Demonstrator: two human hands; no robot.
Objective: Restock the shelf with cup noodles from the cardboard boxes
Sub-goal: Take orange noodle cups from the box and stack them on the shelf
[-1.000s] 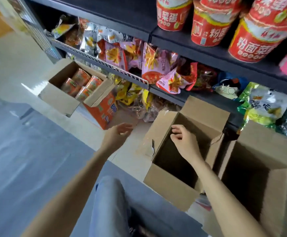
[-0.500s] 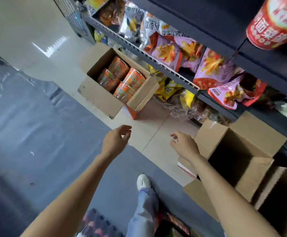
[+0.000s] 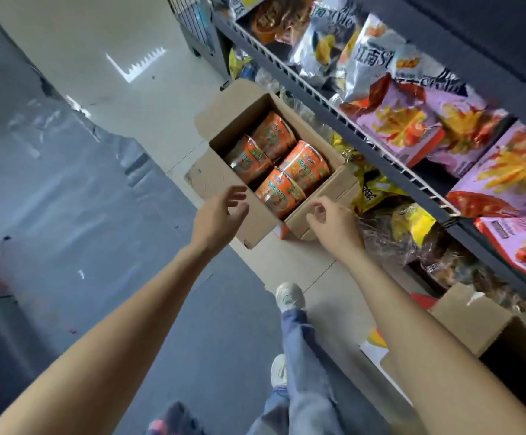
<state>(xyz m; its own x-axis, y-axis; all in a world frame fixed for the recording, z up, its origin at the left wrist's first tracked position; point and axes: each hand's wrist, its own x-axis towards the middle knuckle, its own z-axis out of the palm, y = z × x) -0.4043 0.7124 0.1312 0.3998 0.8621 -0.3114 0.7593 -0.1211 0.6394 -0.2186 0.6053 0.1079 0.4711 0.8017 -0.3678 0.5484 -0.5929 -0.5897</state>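
- Four orange cups (image 3: 282, 169) lie in an open box (image 3: 221, 180) on the floor, just beside the shelf (image 3: 390, 142).
- Left hand (image 3: 217, 215) and right hand (image 3: 334, 221) hover at the box's near end, fingers loosely curled, holding nothing.
- Snack bags (image 3: 403, 127) crowd the shelf; another box (image 3: 475, 321) stands at right.

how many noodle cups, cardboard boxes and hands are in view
noodle cups: 4, all in the open box
cardboard boxes: 2, the second at lower right
hands: 2, left and right, both holding nothing
total: 8
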